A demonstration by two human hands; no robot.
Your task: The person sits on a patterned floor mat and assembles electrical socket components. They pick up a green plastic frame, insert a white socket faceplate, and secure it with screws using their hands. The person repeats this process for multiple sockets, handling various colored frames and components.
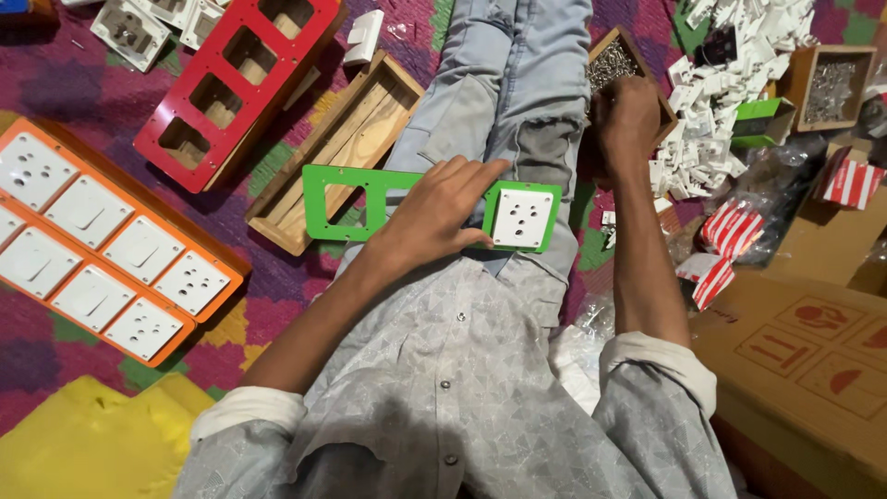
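Green plate (pixel 342 177) with white socket (pixel 523 218) across lap.

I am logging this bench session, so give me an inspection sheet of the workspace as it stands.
Surface: patterned purple mat on the floor.
Job's things: green plate across the lap, one white socket fitted; wooden screw box.
Clutter: orange panel with white switches, red plate, wooden tray, heap of white parts, striped packets, cardboard carton, yellow bag.
Hands: left hand flat on the green plate; right hand in the screw box, grip hidden.
Cables: nothing seen.
Surroundings: nothing seen.
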